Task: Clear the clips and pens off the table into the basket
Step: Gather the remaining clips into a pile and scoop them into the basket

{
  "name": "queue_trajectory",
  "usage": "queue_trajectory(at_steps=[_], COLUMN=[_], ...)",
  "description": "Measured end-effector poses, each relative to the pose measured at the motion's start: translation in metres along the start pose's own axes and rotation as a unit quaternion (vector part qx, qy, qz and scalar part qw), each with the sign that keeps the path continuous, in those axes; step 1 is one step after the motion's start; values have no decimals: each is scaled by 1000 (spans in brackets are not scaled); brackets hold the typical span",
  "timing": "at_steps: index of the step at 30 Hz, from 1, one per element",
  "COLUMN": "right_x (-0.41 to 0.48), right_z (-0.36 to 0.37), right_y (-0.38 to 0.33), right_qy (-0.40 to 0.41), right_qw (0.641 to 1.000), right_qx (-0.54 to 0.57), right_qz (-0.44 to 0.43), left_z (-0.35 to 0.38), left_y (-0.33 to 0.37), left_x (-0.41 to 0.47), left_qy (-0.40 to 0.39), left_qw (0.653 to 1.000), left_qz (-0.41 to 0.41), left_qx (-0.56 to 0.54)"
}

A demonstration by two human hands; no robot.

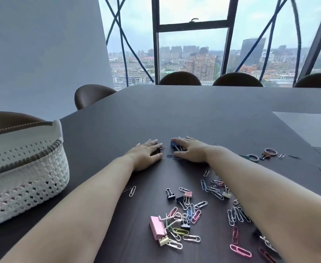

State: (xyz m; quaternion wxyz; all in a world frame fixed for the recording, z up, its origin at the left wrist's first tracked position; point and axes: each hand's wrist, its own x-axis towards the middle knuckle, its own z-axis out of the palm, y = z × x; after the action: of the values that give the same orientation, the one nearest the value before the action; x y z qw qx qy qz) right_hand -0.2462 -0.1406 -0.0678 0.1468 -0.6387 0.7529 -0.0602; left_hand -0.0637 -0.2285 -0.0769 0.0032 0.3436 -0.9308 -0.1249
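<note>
Both arms reach far out over the dark table (212, 114). My left hand (145, 154) lies flat, fingers spread, over a dark binder clip and a few paper clips. My right hand (191, 150) lies flat beside it, fingertips on a blue binder clip (173, 143) with more clips under the palm. Between my forearms lies a scatter of coloured paper clips and binder clips (186, 211), including a large pink binder clip (156, 227). The white woven basket (29, 179) stands at the table's left edge. No pens are visible.
More clips and rings (269, 153) lie to the right, beyond my right forearm. Brown chairs (180, 78) line the table's far side and left end. A pale rectangular panel (311, 128) sits in the table at the right. Windows stand behind.
</note>
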Motion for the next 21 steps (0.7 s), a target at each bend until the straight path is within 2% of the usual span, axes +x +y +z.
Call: queue_trajectory(at_steps=[5, 11, 16, 19, 21], right_x=[-53, -148, -201, -210, -207], right_z=[0, 8, 8, 3, -2], right_y=[-21, -36, -36, -26, -18], right_qy=[-22, -47, -60, 2, 79], right_qw=[998, 996, 991, 981, 955], right_qx=[66, 78, 122, 191, 286], right_qz=[-5, -11, -9, -19, -15], left_z=[3, 20, 21, 11, 2], left_y=[24, 60, 89, 99, 103], left_x=[-37, -112, -155, -157, -149], left_qy=[-6, -36, -34, 12, 50], left_qw=[997, 990, 962, 961, 972], left_qz=[44, 76, 70, 54, 49], left_qx=[-68, -112, -263, -270, -226])
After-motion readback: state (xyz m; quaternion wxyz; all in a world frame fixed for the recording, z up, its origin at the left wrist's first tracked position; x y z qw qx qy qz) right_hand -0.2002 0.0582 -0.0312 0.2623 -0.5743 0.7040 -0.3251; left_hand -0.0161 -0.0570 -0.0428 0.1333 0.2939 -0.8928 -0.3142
